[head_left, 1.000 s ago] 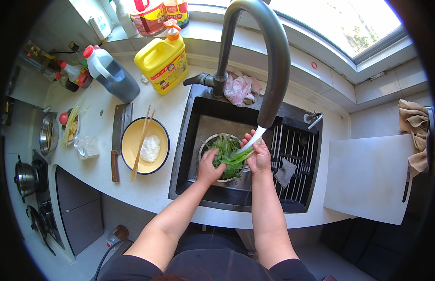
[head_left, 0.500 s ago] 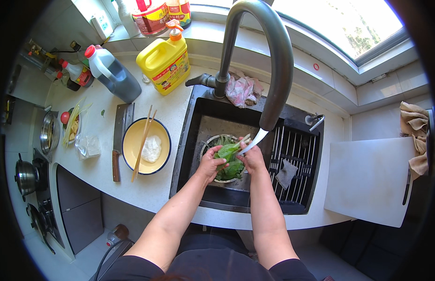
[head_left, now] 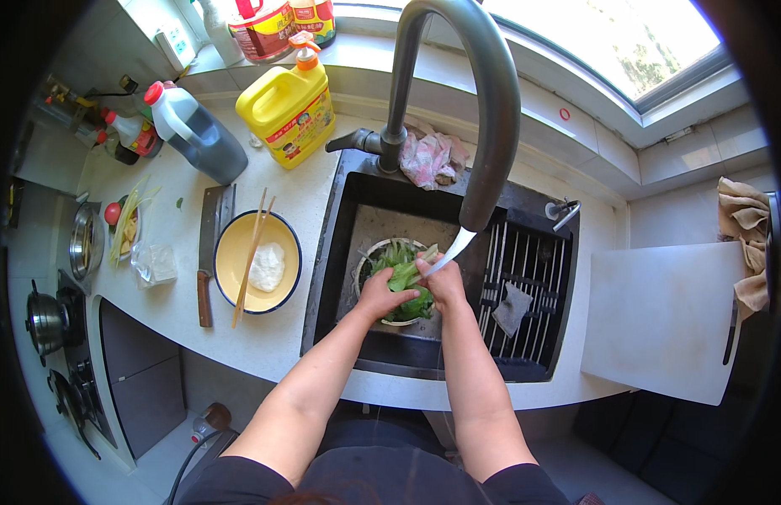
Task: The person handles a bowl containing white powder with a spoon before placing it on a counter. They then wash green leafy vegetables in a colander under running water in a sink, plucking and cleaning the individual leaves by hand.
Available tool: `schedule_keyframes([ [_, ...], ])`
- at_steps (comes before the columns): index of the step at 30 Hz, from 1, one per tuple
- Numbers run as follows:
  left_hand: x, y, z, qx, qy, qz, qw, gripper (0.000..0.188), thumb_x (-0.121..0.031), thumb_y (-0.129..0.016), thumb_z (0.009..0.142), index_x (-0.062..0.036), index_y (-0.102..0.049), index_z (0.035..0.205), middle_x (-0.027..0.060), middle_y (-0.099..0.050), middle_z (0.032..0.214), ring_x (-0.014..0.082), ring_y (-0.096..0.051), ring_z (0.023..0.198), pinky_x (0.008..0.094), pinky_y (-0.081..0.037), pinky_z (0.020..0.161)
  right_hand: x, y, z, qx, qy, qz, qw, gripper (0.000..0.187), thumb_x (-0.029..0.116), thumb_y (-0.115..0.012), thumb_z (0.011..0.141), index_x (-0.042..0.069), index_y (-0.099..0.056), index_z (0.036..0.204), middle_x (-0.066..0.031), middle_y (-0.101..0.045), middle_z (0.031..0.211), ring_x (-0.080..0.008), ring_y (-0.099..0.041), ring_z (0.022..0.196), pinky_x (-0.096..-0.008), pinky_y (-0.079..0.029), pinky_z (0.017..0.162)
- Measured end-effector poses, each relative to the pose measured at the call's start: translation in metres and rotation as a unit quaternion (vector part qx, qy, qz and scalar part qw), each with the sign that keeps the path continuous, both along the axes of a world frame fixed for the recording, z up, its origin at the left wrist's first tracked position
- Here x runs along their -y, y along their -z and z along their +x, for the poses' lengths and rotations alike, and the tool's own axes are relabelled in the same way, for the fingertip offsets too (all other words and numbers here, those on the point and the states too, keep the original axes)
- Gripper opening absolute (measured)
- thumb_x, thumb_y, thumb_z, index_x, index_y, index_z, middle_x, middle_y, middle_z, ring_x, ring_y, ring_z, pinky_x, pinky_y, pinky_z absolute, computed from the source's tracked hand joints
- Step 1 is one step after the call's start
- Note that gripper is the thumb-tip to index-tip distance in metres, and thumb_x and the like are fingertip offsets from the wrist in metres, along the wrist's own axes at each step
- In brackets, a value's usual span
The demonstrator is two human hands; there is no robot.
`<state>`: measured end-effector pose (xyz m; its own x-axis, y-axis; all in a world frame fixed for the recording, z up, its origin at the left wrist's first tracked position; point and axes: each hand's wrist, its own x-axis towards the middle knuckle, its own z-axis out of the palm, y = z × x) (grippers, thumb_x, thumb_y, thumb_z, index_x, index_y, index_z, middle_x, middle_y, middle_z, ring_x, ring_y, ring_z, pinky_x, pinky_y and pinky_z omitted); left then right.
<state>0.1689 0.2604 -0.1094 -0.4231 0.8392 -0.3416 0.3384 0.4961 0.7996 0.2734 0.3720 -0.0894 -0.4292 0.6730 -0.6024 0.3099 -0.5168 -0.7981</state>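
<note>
Both my hands are over the dark sink [head_left: 327, 295], with leafy greens [head_left: 402, 276] between them. My left hand [head_left: 382, 295] closes round the leaves from the left. My right hand [head_left: 443, 283] grips the pale stem end. Water [head_left: 460, 245] streams from the curved faucet [head_left: 491, 168] onto the right hand and the stems. Beneath the hands a round bowl [head_left: 367, 254] holds more greens; the hands and leaves hide much of it.
Left of the sink are a yellow bowl [head_left: 231, 261] with white paste, chopsticks [head_left: 254, 252] across it, and a cleaver [head_left: 207, 244]. A yellow jug [head_left: 289, 114] and dark-filled jug [head_left: 201, 139] stand behind. A drying rack [head_left: 533, 290] and white board [head_left: 660, 320] lie right.
My hands have drawn slightly closer together and lower round the greens. The leaves have shifted and sit more bunched, with the stream falling on the right hand. The view has moved slightly.
</note>
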Motion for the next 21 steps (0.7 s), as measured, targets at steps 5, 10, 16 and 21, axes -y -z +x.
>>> schedule_keyframes([
  [5, 0.009, 0.032, 0.000, 0.183, -0.038, 0.017, 0.982, 0.024, -0.021, -0.062, 0.078, -0.0059, -0.059, 0.097, 0.0055, -0.063, 0.083, 0.0171, -0.060, 0.077, 0.0292, -0.046, 0.069, 0.002, -0.004, -0.003, -0.016, 0.014, -0.036, 0.999, 0.028, 0.014, -0.063, 0.078, 0.005, -0.054, 0.103, -0.0022, -0.057, 0.080, -0.0111, -0.052, 0.066, -0.0243, -0.044, 0.056],
  [10, 0.006, 0.008, 0.002, 0.463, -0.156, -0.079, 0.869, 0.017, -0.022, -0.054, 0.085, -0.0091, -0.057, 0.097, 0.0020, -0.061, 0.080, 0.0132, -0.059, 0.074, 0.0298, -0.045, 0.063, 0.009, -0.006, 0.006, 0.000, 0.055, -0.067, 0.996, 0.039, 0.019, -0.067, 0.075, 0.006, -0.050, 0.109, -0.0007, -0.056, 0.078, -0.0103, -0.052, 0.067, -0.0235, -0.044, 0.055],
  [16, 0.006, 0.007, 0.010, 0.463, -0.204, -0.085, 0.858, 0.015, -0.022, -0.053, 0.086, -0.0117, -0.057, 0.095, 0.0006, -0.060, 0.080, 0.0127, -0.057, 0.071, 0.0304, -0.044, 0.059, 0.019, 0.010, 0.012, 0.083, -0.081, -0.114, 0.987, 0.037, 0.023, -0.070, 0.073, 0.009, -0.054, 0.103, 0.0003, -0.055, 0.079, -0.0095, -0.050, 0.066, -0.0239, -0.044, 0.056],
  [21, 0.012, 0.019, 0.012, 0.503, -0.213, -0.105, 0.831, 0.015, -0.022, -0.052, 0.086, -0.0115, -0.056, 0.096, 0.0010, -0.060, 0.082, 0.0124, -0.057, 0.070, 0.0318, -0.045, 0.058, 0.017, 0.013, 0.014, 0.030, 0.010, -0.223, 0.974, 0.021, 0.015, -0.063, 0.078, 0.007, -0.054, 0.096, 0.0010, -0.052, 0.068, -0.0085, -0.050, 0.057, -0.0233, -0.045, 0.052],
])
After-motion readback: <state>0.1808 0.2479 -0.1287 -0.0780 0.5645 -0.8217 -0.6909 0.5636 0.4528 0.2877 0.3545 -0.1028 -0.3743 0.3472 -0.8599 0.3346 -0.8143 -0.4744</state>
